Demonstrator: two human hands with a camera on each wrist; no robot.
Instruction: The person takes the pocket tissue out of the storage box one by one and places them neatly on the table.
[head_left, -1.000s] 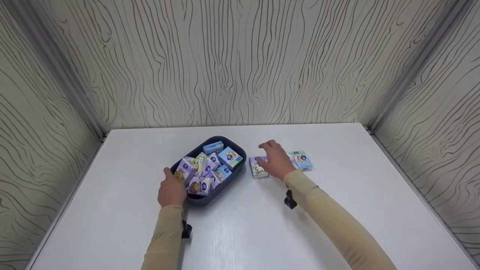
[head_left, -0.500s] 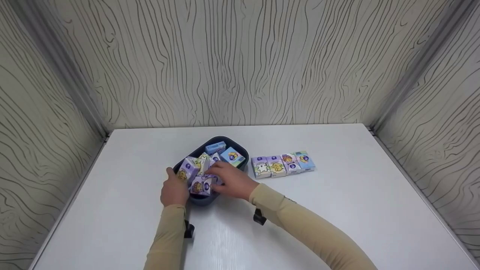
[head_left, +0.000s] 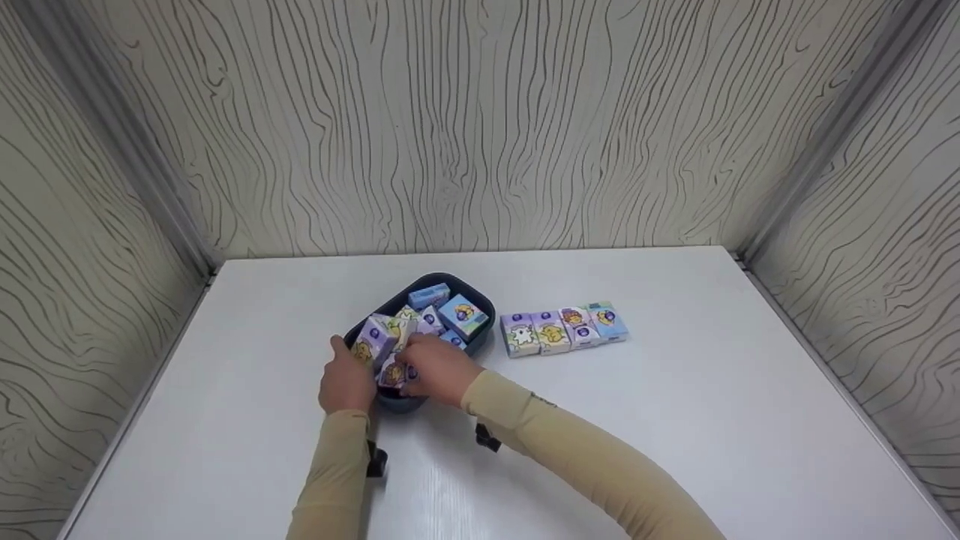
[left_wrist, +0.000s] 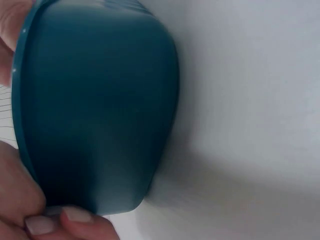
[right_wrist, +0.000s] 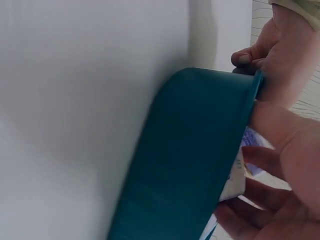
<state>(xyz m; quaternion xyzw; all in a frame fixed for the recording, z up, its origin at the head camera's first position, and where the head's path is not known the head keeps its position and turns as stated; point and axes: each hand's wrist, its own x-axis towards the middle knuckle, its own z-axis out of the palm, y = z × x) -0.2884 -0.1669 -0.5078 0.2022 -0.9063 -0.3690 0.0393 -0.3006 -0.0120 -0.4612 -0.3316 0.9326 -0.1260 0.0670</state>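
A dark teal bin stands on the white table, filled with several small colourful packets. My left hand grips the bin's near left rim, thumb on top. In the left wrist view the bin's wall fills the frame, with that hand's fingertips under its corner. My right hand reaches into the near end of the bin, fingers curled on a purple packet. The right wrist view shows these fingers on a white and purple packet just inside the bin.
A row of several packets lies flat on the table just right of the bin. Wood-grain walls close off the back and both sides.
My right hand left the row of packets, crossed left and now sits in the near end of the bin, closing on a packet. The left hand stayed on the rim.
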